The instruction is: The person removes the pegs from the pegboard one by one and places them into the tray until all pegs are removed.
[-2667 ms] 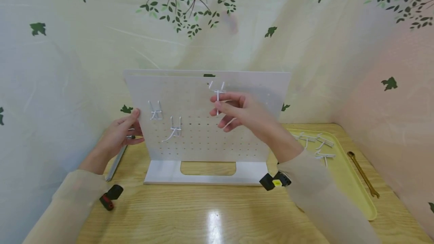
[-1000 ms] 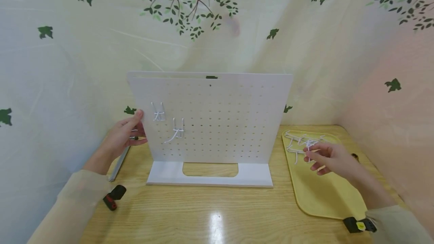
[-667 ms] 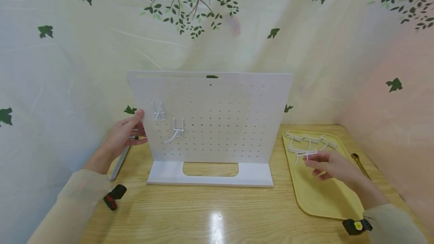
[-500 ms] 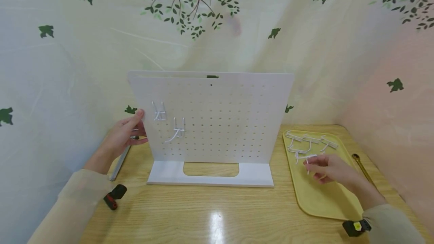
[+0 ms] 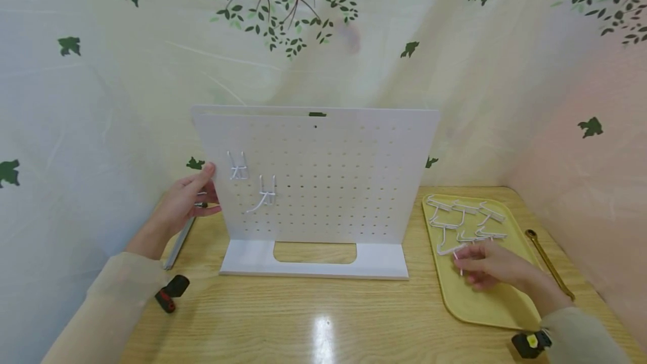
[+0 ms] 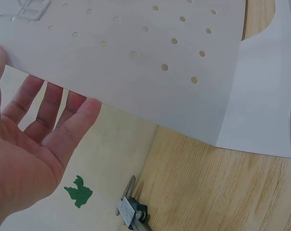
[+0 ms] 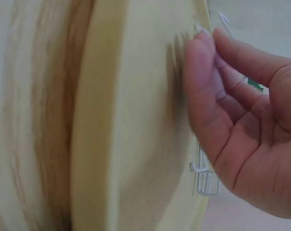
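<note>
A white pegboard [image 5: 333, 153] stands upright on its base. My left hand [image 5: 174, 206] grips its left edge, thumb in front; in the left wrist view the other fingers [image 6: 51, 103] reach behind the edge. Two white wire hooks hang on the board's left part, an upper hook [image 5: 238, 172] and a lower one [image 5: 266, 198]. Over the yellow tray [image 5: 485, 310], my right hand [image 5: 490, 265] pinches another white hook [image 5: 450, 250] between thumb and fingers. That hook is low, near the tray floor; whether it touches cannot be seen. The right wrist view mostly hides it behind fingertips.
Several loose white hooks [image 5: 464, 209] lie in the back half of the tray. A brass-coloured wrench [image 5: 550, 265] lies right of the tray. Left of the board is a metal caliper [image 6: 131, 209], partly behind the left hand. A patterned curtain [image 5: 354, 66] closes off the back.
My right hand has carried a hook from the front of the pegboard over to the tray, then lowered it and drawn it slightly nearer. The left hand stays on the board's edge.
</note>
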Available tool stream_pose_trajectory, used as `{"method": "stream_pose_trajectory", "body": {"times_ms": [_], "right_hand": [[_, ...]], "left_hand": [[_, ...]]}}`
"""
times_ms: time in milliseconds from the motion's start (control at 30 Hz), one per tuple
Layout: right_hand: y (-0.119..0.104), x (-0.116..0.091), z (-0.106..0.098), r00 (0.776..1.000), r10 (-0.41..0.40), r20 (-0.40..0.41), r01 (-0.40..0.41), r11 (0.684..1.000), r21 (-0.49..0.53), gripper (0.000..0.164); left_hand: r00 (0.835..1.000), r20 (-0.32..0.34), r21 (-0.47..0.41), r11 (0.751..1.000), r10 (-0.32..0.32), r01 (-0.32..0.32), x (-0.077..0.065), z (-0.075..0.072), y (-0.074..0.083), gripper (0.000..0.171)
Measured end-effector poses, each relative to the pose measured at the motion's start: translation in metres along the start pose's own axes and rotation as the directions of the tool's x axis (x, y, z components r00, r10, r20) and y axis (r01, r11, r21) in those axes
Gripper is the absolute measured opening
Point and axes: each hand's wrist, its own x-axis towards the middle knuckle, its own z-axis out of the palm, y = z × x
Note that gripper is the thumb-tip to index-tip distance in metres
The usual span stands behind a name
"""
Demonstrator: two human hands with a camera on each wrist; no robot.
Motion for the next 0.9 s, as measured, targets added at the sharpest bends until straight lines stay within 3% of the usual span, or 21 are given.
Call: {"method": "stream_pose_trajectory", "body": {"times_ms": [267,900], "right_hand": [[0.0022,-0.0001,0.0011,0.997,0.08,0.005,-0.08,0.996,0.046,0.021],[0.0058,-0.0056,0.0012,0.998,0.057,-0.004,-0.057,0.997,0.056,0.036]], "left_hand": [[1.0,-0.004,0.007,1.0,-0.003,0.003,-0.0003,0.0005,0.0011,0.067],[1.0,0.0,0.0,1.0,-0.005,0.005,-0.0009,0.0006,0.0018,0.064]]}}
